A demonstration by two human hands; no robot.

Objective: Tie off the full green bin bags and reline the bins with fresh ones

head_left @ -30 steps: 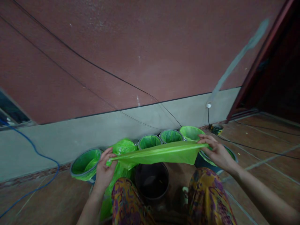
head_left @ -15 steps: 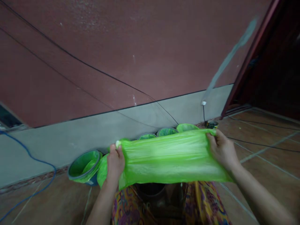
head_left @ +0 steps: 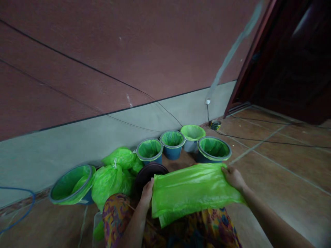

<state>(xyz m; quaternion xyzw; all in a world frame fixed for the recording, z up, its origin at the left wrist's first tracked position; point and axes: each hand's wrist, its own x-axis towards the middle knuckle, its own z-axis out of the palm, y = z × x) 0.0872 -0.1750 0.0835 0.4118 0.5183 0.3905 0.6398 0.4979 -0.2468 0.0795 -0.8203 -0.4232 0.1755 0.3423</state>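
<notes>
While the floor (head_left: 271, 179) runs wide and bare off to the right, all brown tile with pale grout lines, its back edge along the wall (head_left: 103, 131) is crowded. Four lined buckets (head_left: 172, 139) cluster at that edge, round, blue-walled, each with thin green film folded over its rim. A bigger lined bucket (head_left: 71, 184) sits tilted further left along the same edge, and knotted green sacks (head_left: 107, 181) are heaped between it and the cluster, puffy and crinkled. A dark bucket (head_left: 144, 172) with no liner stands just in front of the sacks, close to the person's knees. A black cable (head_left: 258, 139) snakes across the tiles toward the doorway (head_left: 284, 69) at the right, and a blue cable (head_left: 23, 206) loops at the floor's left edge.

Now the hands. The green bag (head_left: 193, 191) is glossy, thin and wrinkled, spread as a flat rectangle above the patterned trousers (head_left: 116, 213), near the floor's front edge. The left hand (head_left: 147, 193) is closed on its left edge, fingers curled over the plastic, right beside the dark bucket's rim. The right hand (head_left: 234, 177) grips the far right corner, fingers folded onto the film. So the bag stretches between the two hands, a loose lower layer sagging toward the lap, with the nearest lined bucket just beyond its far edge.
</notes>
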